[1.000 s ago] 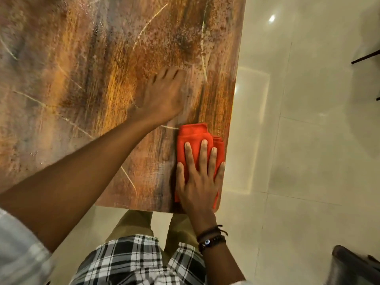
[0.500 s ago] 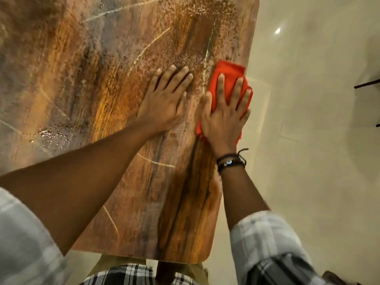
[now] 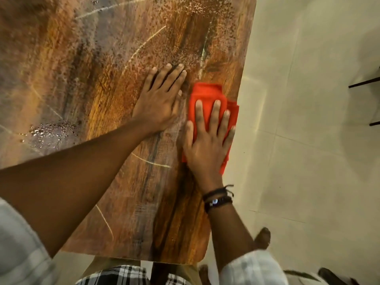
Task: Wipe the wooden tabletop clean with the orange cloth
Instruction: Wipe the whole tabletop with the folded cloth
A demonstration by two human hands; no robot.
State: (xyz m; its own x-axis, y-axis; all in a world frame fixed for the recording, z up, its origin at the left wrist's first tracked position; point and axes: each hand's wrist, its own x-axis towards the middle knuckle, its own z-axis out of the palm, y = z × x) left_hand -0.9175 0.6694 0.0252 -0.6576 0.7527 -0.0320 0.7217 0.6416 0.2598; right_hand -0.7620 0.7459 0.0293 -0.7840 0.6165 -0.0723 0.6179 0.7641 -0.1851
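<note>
the folded bright orange cloth [image 3: 207, 99] lay at centre right on the streaked brown wooden tabletop [image 3: 102, 79], overhanging its right edge, pinned under the right hand [image 3: 207, 147], fingers spread flat. the left hand [image 3: 160, 101] lay splayed just beside it; wet droplets and bare wood filled the left of the frame.

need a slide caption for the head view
Right hand presses orange cloth at wooden tabletop's right edge; left hand flat beside it.
</note>
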